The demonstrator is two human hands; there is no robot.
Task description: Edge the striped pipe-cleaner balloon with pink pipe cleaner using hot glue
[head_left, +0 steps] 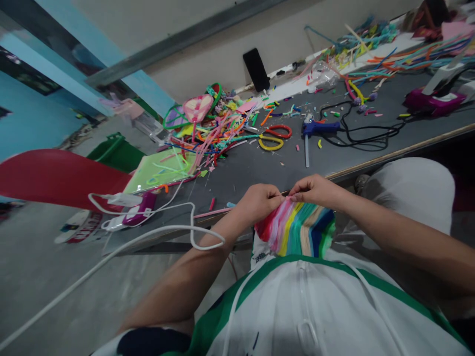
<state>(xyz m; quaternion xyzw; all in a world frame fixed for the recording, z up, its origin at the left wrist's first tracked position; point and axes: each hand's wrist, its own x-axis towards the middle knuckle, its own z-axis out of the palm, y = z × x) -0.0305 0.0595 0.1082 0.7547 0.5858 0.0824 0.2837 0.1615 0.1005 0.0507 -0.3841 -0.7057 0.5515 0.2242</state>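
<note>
A striped piece made of pipe cleaners (pixel 297 228), in red, pink, yellow, teal, beige, navy and green bands, is held at the table's front edge, close to my body. My left hand (pixel 264 199) pinches its upper left edge. Close beside it, my right hand (pixel 310 191) pinches the same upper edge, fingertips nearly touching those of the left. What exactly lies between the fingertips is too small to make out. Beyond my hands lie scissors (pixel 273 137) with red and yellow handles and a blue glue gun (pixel 319 127) with a glue stick in it.
A tangled heap of pipe cleaners (pixel 222 129) covers the table's left part; more pipe cleaners (pixel 411 62) lie far right. A black phone (pixel 256 69) leans against the wall. A white cable (pixel 148 231) crosses over my left forearm. Purple power strips (pixel 143 210) and a red chair (pixel 59 174) are nearby.
</note>
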